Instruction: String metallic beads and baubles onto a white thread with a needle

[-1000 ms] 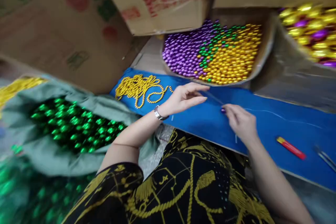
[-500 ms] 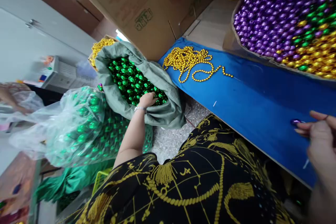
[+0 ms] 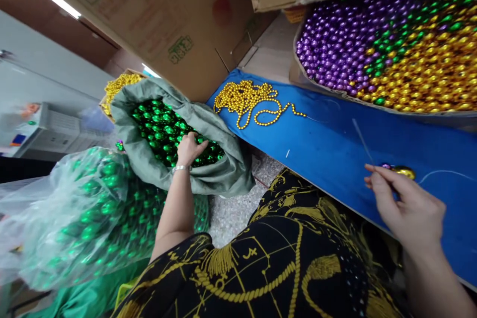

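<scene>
My left hand (image 3: 189, 148) reaches into a grey-green cloth sack (image 3: 208, 179) full of shiny green beads (image 3: 160, 126); its fingers curl among them, and what they hold is hidden. My right hand (image 3: 406, 206) rests over a blue board (image 3: 328, 154), pinching a thin clear thread (image 3: 359, 134) beside a gold bead (image 3: 405, 172) and a purple bead (image 3: 385, 166) strung on it. A coil of small gold bead chain (image 3: 248, 102) lies on the board's far left end.
A shallow box (image 3: 298, 72) behind the board holds purple, green and gold beads. A clear plastic bag of green beads (image 3: 100, 213) sits left of the sack. Cardboard cartons (image 3: 175, 20) lean over the back. Speckled floor (image 3: 234, 208) shows between sack and lap.
My left hand left the thread on the board and swung left into the sack of green beads. The view turned left. My right hand stayed on the thread with its beads.
</scene>
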Motion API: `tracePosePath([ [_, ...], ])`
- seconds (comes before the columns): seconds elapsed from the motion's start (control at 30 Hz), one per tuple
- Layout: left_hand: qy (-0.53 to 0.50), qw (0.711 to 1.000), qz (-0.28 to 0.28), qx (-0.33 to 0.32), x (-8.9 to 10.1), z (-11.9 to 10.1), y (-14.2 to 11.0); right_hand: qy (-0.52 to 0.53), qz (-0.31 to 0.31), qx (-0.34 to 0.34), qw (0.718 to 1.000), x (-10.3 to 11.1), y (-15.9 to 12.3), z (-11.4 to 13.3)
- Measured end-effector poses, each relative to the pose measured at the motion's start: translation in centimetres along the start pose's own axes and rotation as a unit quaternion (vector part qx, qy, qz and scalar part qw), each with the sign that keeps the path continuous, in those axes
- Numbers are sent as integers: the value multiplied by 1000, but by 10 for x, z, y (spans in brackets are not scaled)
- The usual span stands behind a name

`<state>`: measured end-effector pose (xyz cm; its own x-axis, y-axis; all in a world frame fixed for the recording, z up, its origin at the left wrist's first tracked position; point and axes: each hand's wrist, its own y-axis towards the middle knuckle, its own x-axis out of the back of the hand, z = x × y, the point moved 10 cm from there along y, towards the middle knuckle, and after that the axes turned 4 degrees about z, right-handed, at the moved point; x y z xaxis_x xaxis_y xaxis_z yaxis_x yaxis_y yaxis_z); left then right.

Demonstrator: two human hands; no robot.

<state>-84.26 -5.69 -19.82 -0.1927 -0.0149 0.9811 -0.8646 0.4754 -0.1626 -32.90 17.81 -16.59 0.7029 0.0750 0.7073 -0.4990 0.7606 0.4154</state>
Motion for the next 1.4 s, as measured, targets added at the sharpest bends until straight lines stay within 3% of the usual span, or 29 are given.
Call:
tracePosePath([
  [0.03,-135,990,-21,-38,16,-14,-9,8,5,17,1000,-2,0,7],
  [0.07,-286,954,-23,-84,28,-33,-18,18,14,37,999,-6,0,15],
  [0.13,-532,830,45,-162,31,-87,-36,33,35,76,996,-13,-2,31],
  [0.17,-605,768,98,-186,26,-118,-46,36,40,96,994,-15,-4,38],
  [0.23,-681,670,206,-212,9,-182,-65,25,41,130,990,-14,-8,50],
  [0.27,-698,634,252,-217,0,-210,-75,14,37,140,989,-12,-10,54],
  [0.37,-709,572,352,-215,-25,-273,-101,-19,22,140,990,-1,-14,54],
  [0.47,-690,560,406,-212,-41,-304,-118,-43,10,114,992,9,-16,44],
  [0.57,-669,568,426,-219,-48,-317,-128,-63,17,106,992,9,-18,37],
  [0.83,-676,556,429,-222,-50,-323,-138,-89,19,126,988,4,-22,35],
  [0.97,-645,563,393,-335,-34,-333,-157,-104,25,124,987,0,-21,34],
  [1.07,-615,558,372,-414,-24,-341,-175,-51,19,98,994,2,-18,28],
  [1.23,-623,529,421,-392,-31,-346,-187,63,69,5,996,-4,-17,9],
  [1.4,-627,532,407,-397,-28,-343,-186,17,20,55,998,6,-16,20],
])
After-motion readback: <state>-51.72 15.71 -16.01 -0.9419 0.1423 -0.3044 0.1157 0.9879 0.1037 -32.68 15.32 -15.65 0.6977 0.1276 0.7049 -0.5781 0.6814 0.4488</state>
